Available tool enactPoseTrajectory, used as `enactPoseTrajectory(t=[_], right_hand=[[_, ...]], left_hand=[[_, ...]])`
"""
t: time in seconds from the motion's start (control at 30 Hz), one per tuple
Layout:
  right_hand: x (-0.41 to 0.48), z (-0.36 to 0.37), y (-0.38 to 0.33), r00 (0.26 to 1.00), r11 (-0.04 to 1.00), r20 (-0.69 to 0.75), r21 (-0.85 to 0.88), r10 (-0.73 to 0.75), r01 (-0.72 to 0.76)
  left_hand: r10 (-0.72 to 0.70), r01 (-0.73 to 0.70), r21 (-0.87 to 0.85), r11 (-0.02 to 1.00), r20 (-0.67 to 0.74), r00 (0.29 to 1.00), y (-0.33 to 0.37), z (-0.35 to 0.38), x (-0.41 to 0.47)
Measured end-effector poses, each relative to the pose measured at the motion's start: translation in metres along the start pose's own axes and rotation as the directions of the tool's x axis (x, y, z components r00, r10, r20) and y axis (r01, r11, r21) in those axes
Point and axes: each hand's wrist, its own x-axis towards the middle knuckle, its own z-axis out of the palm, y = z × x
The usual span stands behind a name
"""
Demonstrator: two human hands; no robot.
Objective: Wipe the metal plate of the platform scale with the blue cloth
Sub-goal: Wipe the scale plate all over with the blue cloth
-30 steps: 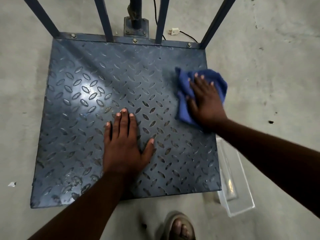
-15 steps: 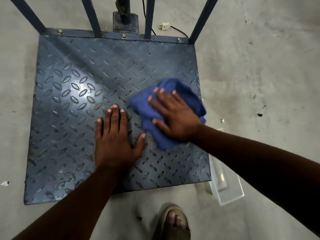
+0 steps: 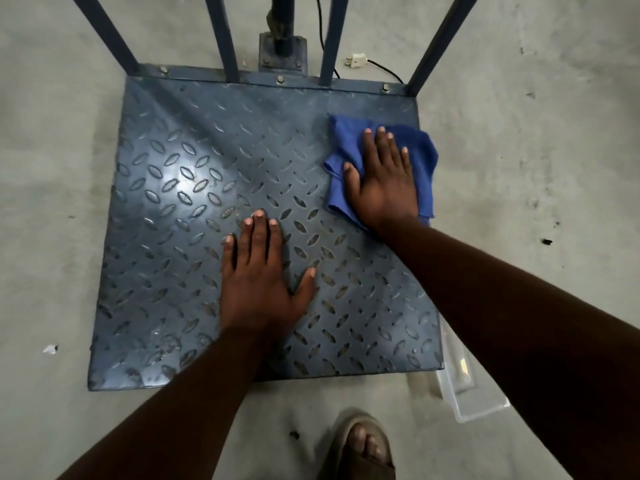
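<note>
The scale's metal plate is dark blue-grey tread plate lying on the concrete floor, with a bright glare patch on its left half. A crumpled blue cloth lies at the plate's right edge, toward the back. My right hand presses flat on top of the cloth, fingers spread and pointing away from me. My left hand lies flat and bare on the middle of the plate, fingers apart, holding nothing.
Blue upright bars and a central post rise from the plate's far edge. A plug and black cable lie behind it. A clear plastic box sits at the plate's near right corner. My sandalled foot is at the bottom.
My right hand swept the cloth from the right edge to the plate's middle, then back out to the right edge, slightly farther back. The left hand stayed planted on the plate.
</note>
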Motion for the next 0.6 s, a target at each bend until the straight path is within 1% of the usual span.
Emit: enactPoseTrajectory(t=[0.07, 0.13, 0.17, 0.2, 0.23, 0.27, 0.33, 0.37, 0.4, 0.53, 0.6], right_hand=[[-0.001, 0.006, -0.02, 0.985, 0.982, -0.02, 0.075, -0.17, 0.171], [-0.002, 0.013, -0.03, 0.936, 0.928, -0.073, 0.123, -0.345, 0.351], [0.003, 0.014, -0.03, 0.91, 0.903, -0.102, 0.119, -0.402, 0.412], [0.008, 0.014, -0.026, 0.9, 0.897, -0.12, 0.103, -0.419, 0.431], [0.016, 0.013, -0.022, 0.912, 0.914, -0.137, 0.082, -0.386, 0.398], [0.025, 0.011, -0.018, 0.944, 0.95, -0.147, 0.057, -0.296, 0.307], [0.042, 0.01, -0.018, 0.993, 0.999, -0.114, 0.015, -0.04, 0.042], [0.047, 0.011, -0.022, 0.995, 0.998, -0.083, -0.004, 0.055, -0.055], [0.049, 0.012, -0.026, 0.994, 0.995, -0.065, -0.023, 0.091, -0.093], [0.047, 0.01, -0.034, 0.995, 0.994, -0.011, -0.038, 0.103, -0.104], [0.046, 0.008, -0.035, 0.993, 0.992, -0.015, -0.037, 0.118, -0.118]], left_hand=[[0.002, -0.002, -0.004, 1.0, 0.008, 1.0, 0.0, 0.0, 0.001], [0.001, -0.001, -0.015, 1.0, 0.009, 1.0, 0.0, 0.0, 0.001], [-0.001, 0.001, -0.019, 1.0, 0.007, 1.0, -0.001, 0.001, 0.002], [-0.002, 0.002, -0.026, 1.0, 0.012, 1.0, -0.001, 0.001, 0.001], [-0.001, 0.002, -0.034, 0.999, 0.01, 1.0, -0.001, 0.001, 0.0], [0.0, 0.0, -0.042, 0.999, 0.004, 1.0, -0.001, 0.001, 0.0], [0.0, 0.001, -0.043, 0.999, 0.014, 1.0, -0.002, 0.001, 0.001], [0.0, 0.001, -0.038, 0.999, 0.023, 1.0, -0.003, 0.002, 0.002], [0.001, 0.0, -0.035, 0.999, 0.027, 1.0, -0.003, 0.003, 0.003], [0.016, -0.016, -0.033, 0.999, 0.025, 1.0, -0.003, 0.004, 0.002], [0.048, -0.048, -0.043, 0.998, 0.004, 0.999, -0.007, 0.004, 0.007]])
